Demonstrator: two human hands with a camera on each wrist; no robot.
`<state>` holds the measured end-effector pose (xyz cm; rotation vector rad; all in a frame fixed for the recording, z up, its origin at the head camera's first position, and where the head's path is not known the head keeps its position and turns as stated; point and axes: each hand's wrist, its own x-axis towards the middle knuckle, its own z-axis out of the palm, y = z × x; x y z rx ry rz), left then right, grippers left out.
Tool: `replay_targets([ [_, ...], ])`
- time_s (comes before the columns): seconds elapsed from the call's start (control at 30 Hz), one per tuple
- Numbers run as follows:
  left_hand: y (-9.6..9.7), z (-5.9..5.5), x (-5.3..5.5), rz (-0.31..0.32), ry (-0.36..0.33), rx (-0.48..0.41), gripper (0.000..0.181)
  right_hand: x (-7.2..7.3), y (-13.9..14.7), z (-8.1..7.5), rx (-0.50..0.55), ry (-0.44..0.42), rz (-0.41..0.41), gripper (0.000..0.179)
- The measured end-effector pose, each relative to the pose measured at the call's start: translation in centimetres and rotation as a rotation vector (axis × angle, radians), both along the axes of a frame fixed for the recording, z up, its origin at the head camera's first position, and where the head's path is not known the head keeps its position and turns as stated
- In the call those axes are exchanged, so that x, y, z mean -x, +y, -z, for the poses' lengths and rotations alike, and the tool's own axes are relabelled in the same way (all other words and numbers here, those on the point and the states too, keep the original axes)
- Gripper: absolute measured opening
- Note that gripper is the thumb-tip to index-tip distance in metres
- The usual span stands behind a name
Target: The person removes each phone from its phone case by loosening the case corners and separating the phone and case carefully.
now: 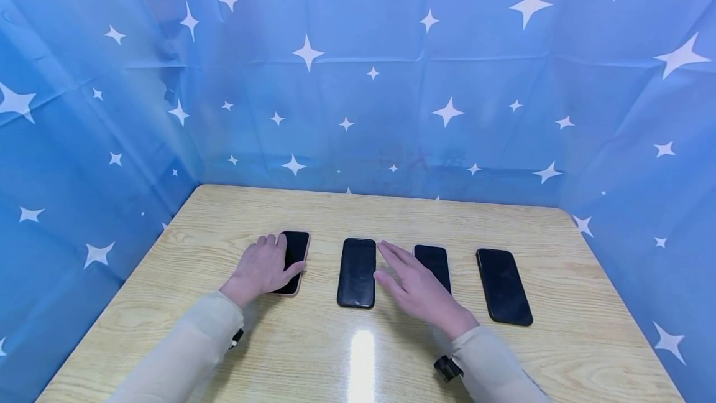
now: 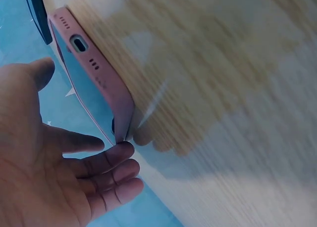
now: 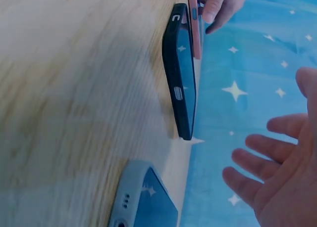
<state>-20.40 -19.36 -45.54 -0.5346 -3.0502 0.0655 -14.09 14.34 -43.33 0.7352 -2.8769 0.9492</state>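
At the left of the row lies a phone in a pink case (image 1: 298, 247), screen up. My left hand (image 1: 261, 271) is over its left side, thumb stretched across the lower screen. The left wrist view shows fingers (image 2: 116, 158) at the edge of the pink case, not curled round it. My right hand (image 1: 416, 291) hovers with extended fingers between a black-cased phone (image 1: 357, 273) and a pale-cased phone (image 1: 433, 260), partly covering the latter. In the right wrist view, the right hand's fingers (image 3: 267, 148) are spread and hold nothing.
Another black phone (image 1: 504, 288) lies tilted at the right end of the row. All the phones rest on a light wooden table (image 1: 268, 353). A blue curtain with white stars (image 1: 363, 92) hangs behind the table and at its sides.
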Motion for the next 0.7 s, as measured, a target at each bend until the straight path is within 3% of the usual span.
replay_targets([
  [0.3,0.5,0.1,0.1,-0.046,-0.042,0.03,0.088,-0.1,-1.4,0.3,0.027,-0.11,-0.009,0.06],
  [0.7,1.1,0.0,0.0,-0.088,-0.087,0.036,0.093,0.1,-2.9,1.1,0.094,-0.151,-0.055,0.058],
])
